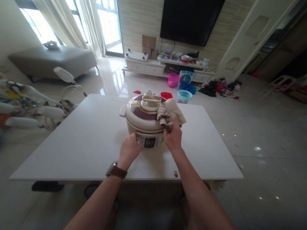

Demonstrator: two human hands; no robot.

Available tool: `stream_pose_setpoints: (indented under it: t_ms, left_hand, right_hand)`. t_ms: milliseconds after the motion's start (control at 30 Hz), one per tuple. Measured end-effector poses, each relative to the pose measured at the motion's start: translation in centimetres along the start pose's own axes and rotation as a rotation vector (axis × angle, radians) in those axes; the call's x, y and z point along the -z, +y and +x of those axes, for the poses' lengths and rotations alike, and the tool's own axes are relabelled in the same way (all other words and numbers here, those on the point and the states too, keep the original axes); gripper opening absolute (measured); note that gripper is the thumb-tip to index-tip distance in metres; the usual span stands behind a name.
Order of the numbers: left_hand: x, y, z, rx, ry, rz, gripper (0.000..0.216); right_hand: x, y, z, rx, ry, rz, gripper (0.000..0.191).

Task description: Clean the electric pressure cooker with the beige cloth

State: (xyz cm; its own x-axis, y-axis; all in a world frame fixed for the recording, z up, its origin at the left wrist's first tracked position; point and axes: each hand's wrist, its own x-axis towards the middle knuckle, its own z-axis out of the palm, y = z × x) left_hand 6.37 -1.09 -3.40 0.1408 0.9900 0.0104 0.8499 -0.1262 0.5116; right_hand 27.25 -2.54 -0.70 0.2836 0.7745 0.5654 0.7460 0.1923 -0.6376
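Observation:
A cream electric cooker [130, 127] stands upright on the white table [91, 141], with a dark see-through lid [138, 114], a raised lid handle [151, 99] and a small control panel [149, 142]. Curled fingers of my left hand [131, 149] hold the cooker's front, left of the panel. My right hand [173, 135] is closed round a cream cloth [177, 111], which has a brown-patterned part and lies against the lid's right edge. Folds of cloth partly hide the fingertips. On my left wrist sits a brown-strapped watch [117, 171].
A small sticker-like figure [175, 173] is by the table's near edge. White lamp-like parts [23, 123] and cables crowd the left side. Past the table are a blue basket [184, 95], a red container [166, 95], a pink bin [173, 81] and a cluttered TV cabinet [144, 67].

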Motion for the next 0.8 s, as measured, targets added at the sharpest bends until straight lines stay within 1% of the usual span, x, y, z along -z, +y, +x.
stream_pose_setpoints:
  t_ms: [67,100,133,167,233,367,433,533,667,800]
  left_hand:
    - [0.0,-0.1,0.0,-0.003,-0.001,-0.003,0.015]
    - [0.0,-0.1,0.0,-0.006,-0.004,-0.005,0.015]
    - [0.1,-0.1,0.0,-0.007,-0.005,-0.007,0.014]
    - [0.1,-0.1,-0.1,-0.01,-0.006,-0.008,0.014]
    - [0.2,-0.1,-0.2,-0.01,-0.006,-0.014,0.016]
    - [0.2,0.0,-0.5,-0.013,-0.013,-0.038,0.02]
    - [0.2,0.0,-0.5,-0.011,-0.015,-0.048,0.021]
    - [0.2,0.1,-0.5,-0.004,-0.011,-0.047,0.018]
    - [0.3,0.2,-0.4,0.003,-0.011,-0.04,0.017]
    - [0.4,0.3,-0.4,-0.001,-0.01,-0.038,0.017]
  right_hand:
    - [0.5,-2.5,-0.3,0.168,-0.207,-0.12,0.062]
    - [0.8,-3.5,-0.5,0.214,-0.288,-0.167,0.066]
    - [1.0,-4.1,-0.5,0.238,-0.337,-0.195,0.068]
    - [1.2,-4.3,-0.4,0.241,-0.354,-0.204,0.069]
    - [1.3,-3.5,0.2,0.198,-0.291,-0.155,0.067]
    - [0.4,0.7,1.2,0.017,-0.012,0.071,0.057]
    - [-0.2,2.2,1.2,-0.051,0.078,0.155,0.056]
    - [-0.9,2.8,0.7,-0.067,0.108,0.213,0.059]
    - [-1.2,2.0,-0.3,-0.033,0.126,0.206,0.063]
    - [-1.2,1.2,-1.3,0.021,0.118,0.185,0.064]
